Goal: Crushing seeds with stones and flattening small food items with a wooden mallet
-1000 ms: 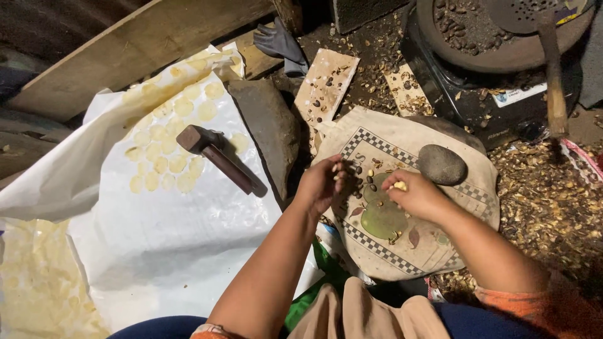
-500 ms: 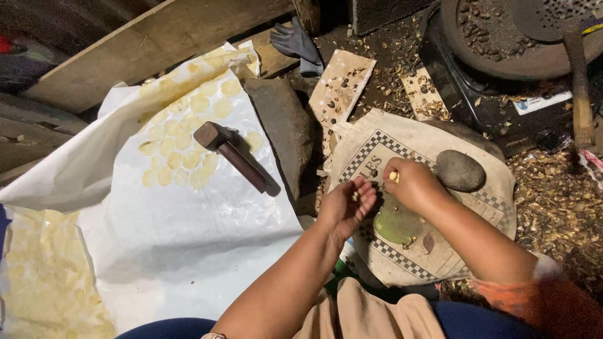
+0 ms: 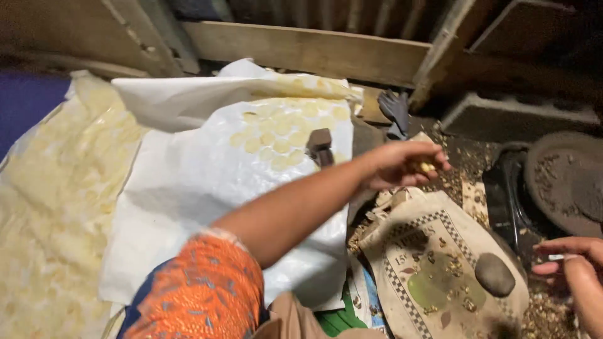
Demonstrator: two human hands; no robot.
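Left hand [image 3: 402,164] pinches a small yellow bit [image 3: 427,167]; keep fingers tight & lay it flat w/ the discs [image 3: 276,135] on white sheet [image 3: 188,188]

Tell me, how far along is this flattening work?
Done: a patch of flattened yellow discs lies on the white sheet. In hand: the left hand holds small yellow pieces above the cloth-covered board. Left: much of the sheet is bare; scattered bits remain by the stone.

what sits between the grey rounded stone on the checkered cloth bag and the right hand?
Head view: only the edge of the beige checkered cloth bag and ground strewn with brown husk debris separate the grey rounded stone from the right hand.
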